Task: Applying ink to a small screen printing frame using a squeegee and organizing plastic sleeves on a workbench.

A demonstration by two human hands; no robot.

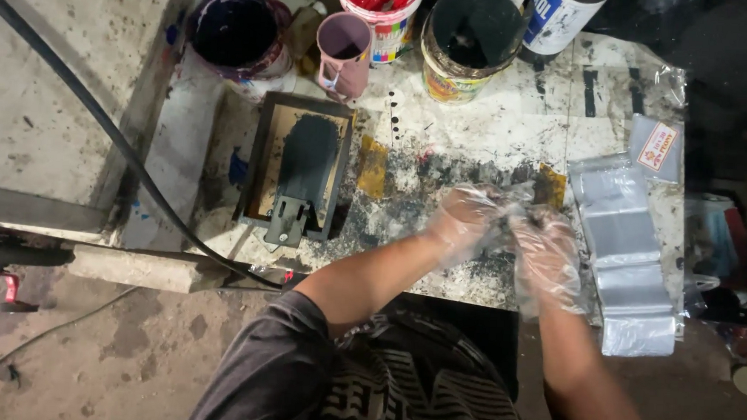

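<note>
Ink-smeared tabletop is carrying paint cans, with a black-inked tray lying on it. Right of the tray, the gloved left hand and right hand are closing together on a crumpled clear plastic piece, both gripping it, beside a stack of silvery bags.

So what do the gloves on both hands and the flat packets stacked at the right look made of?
Gloves on left hand and right hand: thin clear plastic film, loose and crinkled, skin showing through. Packets: glossy, semi-clear plastic, probably polybags, judging by the sheen and folds.
</note>
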